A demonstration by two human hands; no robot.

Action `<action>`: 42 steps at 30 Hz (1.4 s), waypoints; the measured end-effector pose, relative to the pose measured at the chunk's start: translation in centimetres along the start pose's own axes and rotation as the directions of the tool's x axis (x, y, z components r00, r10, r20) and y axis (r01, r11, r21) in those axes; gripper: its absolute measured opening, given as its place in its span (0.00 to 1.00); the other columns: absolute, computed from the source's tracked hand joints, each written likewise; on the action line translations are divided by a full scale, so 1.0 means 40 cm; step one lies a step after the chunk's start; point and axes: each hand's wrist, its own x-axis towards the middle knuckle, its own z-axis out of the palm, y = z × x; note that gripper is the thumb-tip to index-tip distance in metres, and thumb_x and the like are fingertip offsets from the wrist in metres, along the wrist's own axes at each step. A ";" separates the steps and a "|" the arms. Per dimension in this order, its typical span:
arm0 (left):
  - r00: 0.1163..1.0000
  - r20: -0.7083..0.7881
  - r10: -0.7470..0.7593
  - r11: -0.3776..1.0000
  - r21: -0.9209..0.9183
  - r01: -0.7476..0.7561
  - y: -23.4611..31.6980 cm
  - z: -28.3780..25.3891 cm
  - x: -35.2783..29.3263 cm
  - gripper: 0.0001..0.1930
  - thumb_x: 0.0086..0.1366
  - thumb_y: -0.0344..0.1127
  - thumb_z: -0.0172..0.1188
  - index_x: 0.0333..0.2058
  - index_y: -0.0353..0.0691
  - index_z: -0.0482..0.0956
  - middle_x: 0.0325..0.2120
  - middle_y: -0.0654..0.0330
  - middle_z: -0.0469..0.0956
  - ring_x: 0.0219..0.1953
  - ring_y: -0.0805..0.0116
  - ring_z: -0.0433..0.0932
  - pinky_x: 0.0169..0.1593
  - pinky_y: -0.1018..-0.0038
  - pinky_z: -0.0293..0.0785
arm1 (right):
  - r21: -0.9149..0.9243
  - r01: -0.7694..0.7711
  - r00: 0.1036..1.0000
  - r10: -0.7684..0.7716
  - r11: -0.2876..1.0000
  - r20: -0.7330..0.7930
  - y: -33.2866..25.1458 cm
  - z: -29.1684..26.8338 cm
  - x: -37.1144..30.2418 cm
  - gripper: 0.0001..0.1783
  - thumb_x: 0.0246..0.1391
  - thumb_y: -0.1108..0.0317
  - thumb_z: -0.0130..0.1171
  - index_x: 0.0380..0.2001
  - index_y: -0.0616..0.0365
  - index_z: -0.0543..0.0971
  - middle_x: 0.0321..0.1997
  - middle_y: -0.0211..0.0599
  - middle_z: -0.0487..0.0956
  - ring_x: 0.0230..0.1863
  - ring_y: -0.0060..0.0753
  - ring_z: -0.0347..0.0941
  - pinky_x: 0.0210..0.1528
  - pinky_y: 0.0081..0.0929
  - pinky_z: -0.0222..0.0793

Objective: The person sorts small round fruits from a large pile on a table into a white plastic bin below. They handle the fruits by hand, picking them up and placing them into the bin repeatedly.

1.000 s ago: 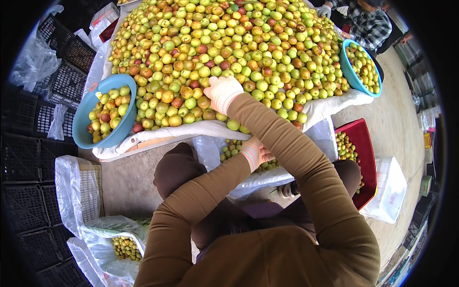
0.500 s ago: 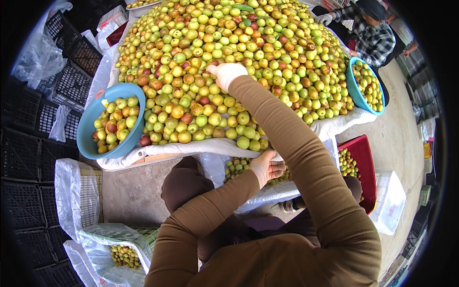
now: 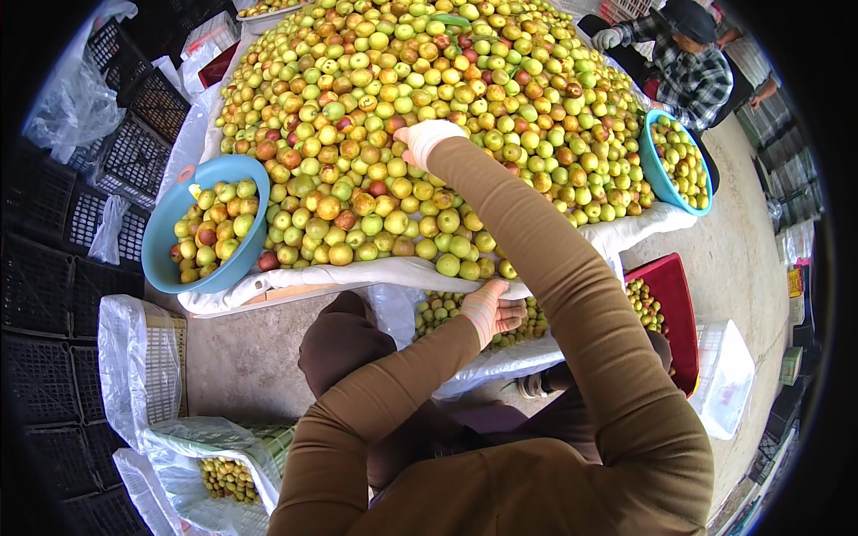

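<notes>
A big heap of small green, yellow and reddish fruits [image 3: 402, 98] covers a white sheet [image 3: 357, 272] on a low table. My right hand [image 3: 427, 138], in a pale glove, reaches far out and rests on the heap, palm down; whether it grips a fruit is hidden. My left hand [image 3: 492, 311], also gloved, hangs below the table's front edge over a white-lined container of fruits [image 3: 438, 313], fingers curled. A blue bowl [image 3: 207, 225] of fruits sits at the heap's left edge.
A second blue bowl [image 3: 677, 161] of fruits stands at the right, next to another person in a checked shirt [image 3: 684, 58]. A red crate [image 3: 666, 308] with fruits lies on the floor at right. Black crates [image 3: 80, 205] stack at left. A bag of fruits [image 3: 223, 473] sits lower left.
My right hand has stretched farther up the heap, away from me. My left hand stays below the table edge over the lined container.
</notes>
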 end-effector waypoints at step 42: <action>0.809 0.333 0.484 0.613 0.531 -0.585 -0.060 0.186 -0.126 0.14 0.67 0.41 0.59 0.44 0.38 0.75 0.30 0.62 0.81 0.25 0.75 0.80 0.26 0.81 0.76 | 0.880 0.333 0.850 0.297 0.339 -0.436 0.315 0.344 -0.828 0.30 0.42 0.59 0.73 0.50 0.57 0.79 0.41 0.40 0.82 0.43 0.29 0.77 0.50 0.26 0.72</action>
